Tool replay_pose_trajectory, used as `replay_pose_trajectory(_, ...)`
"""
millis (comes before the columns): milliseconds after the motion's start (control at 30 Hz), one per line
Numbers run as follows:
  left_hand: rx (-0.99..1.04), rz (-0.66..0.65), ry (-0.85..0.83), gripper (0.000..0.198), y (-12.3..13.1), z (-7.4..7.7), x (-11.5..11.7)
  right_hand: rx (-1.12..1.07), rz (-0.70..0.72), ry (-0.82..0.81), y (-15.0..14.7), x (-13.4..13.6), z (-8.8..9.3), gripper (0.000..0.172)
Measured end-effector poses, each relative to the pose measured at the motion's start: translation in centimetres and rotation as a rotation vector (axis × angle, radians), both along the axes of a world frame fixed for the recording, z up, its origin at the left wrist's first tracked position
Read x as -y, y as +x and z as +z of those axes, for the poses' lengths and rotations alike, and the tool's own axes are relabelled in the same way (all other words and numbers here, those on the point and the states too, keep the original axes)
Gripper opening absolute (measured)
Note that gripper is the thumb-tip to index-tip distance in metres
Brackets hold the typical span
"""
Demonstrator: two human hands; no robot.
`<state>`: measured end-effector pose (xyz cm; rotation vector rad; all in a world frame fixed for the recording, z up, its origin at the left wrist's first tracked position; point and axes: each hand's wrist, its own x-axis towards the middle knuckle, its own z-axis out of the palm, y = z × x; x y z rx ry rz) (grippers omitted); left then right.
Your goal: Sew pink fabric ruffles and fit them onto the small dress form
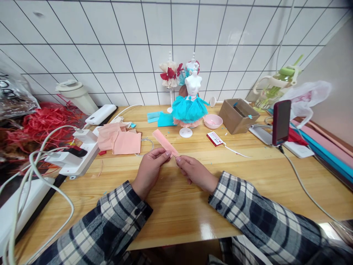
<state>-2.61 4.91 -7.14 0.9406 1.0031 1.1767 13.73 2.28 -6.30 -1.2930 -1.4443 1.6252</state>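
A narrow strip of pink crepe paper [163,141] is held above the wooden table, slanting up to the left. My left hand [152,167] pinches it along its lower part between thumb and forefinger. At the strip's lower right end, my right hand [196,170] pinches it, the fingertips close to those of my left. The edge between the hands looks gathered. Behind them stands a small white mannequin [193,84] in a turquoise paper skirt [188,109] with a pink layer underneath. Folded pink crepe paper [127,142] lies to the left.
A pink bowl [213,121], a cardboard box [237,117] and a red-and-white tag [216,138] lie to the right, near a phone on a stand [281,123]. A power strip [82,158] with looping cables takes up the left. Other dressed mannequins [170,75] stand behind.
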Motion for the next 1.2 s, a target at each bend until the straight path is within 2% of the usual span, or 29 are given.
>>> replay_pose_trajectory(300, -0.038, -0.042, 0.027, 0.017, -0.3, -0.12, -0.11, -0.011, 0.006, 0.002, 0.05, -0.08, 0.0, 0.037)
replay_pose_trajectory(733, -0.113, -0.036, 0.077, 0.019, -0.58, -0.16, -0.26, -0.004, 0.03, -0.001, 0.09, -0.13, -0.04, 0.035)
replay_pose_trajectory(967, -0.039, -0.008, 0.013, 0.02, -0.45, -0.15, -0.27, 0.0, 0.027, -0.001, 0.07, -0.14, -0.04, 0.032)
replay_pose_trajectory(1200, 0.1, 0.055, -0.072, 0.024, 0.25, 0.66, 0.12, -0.006, -0.026, 0.004, -0.06, 0.02, -0.1, 0.034)
